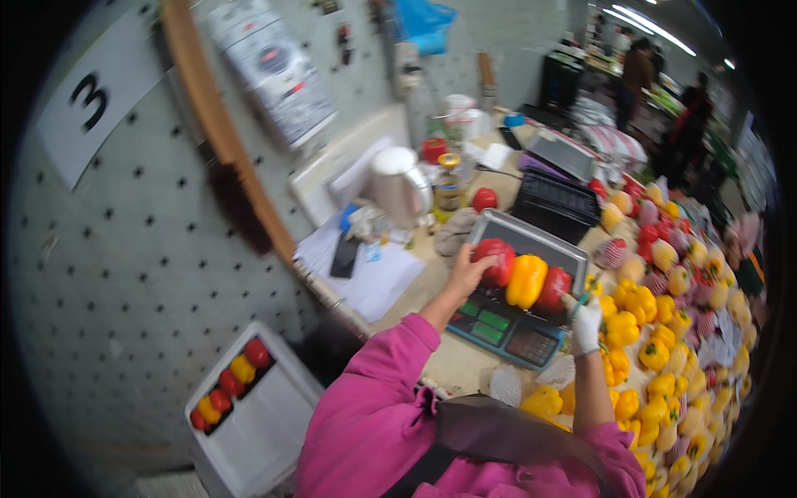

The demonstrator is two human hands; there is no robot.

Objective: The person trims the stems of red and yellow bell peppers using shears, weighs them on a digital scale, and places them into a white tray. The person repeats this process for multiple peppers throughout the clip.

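My bare left hand (466, 272) has its fingers around a red bell pepper (496, 261) at the left end of a row in a black tray (517, 303). A yellow bell pepper (527, 281) sits in the middle of the row. At the right end, my right hand (584, 324), in a white glove with a teal band at the fingers, touches another red bell pepper (553, 289). The tray is over the metal pan of a digital scale (524, 235); whether it rests there I cannot tell. The scale's keypad and green displays (492, 326) face me.
Many yellow peppers (622, 328) and net-wrapped peppers (691, 367) cover the right side. Black trays (558, 193) lie behind the scale. A kettle (398, 183), bottle (448, 187) and phone (344, 256) stand or lie left. A white foam box (264, 429) holds packed peppers at lower left.
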